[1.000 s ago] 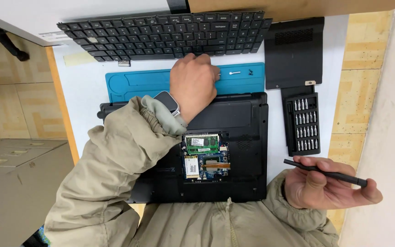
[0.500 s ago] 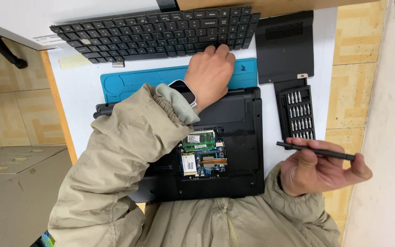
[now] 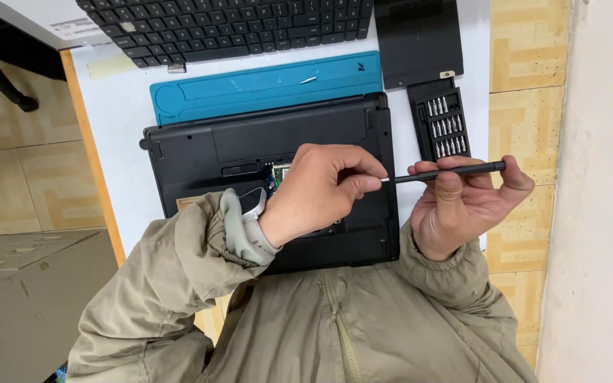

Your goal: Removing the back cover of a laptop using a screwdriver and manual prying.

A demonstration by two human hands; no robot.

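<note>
Right hand [image 3: 466, 206] grip closed around black screwdriver [image 3: 448, 171], held level just right of upturned laptop [image 3: 200, 152]. Left hand [image 3: 313, 191] fingertips pinched on screwdriver's tip, above laptop. Bit case [image 3: 443, 126] beyond.

Your left hand [image 3: 321, 191] hangs over the upturned laptop [image 3: 264, 142], blocking its open bay. Right hand [image 3: 462, 206] holds the screwdriver [image 3: 448, 171] level just right of the laptop. Bit case [image 3: 443, 126] and black cover panel [image 3: 418, 39] crowd the far right. Blue mat [image 3: 250, 89] and keyboard [image 3: 228, 28] fill the far side. Bare white tabletop [image 3: 118, 106] lies open left of the laptop.
</note>
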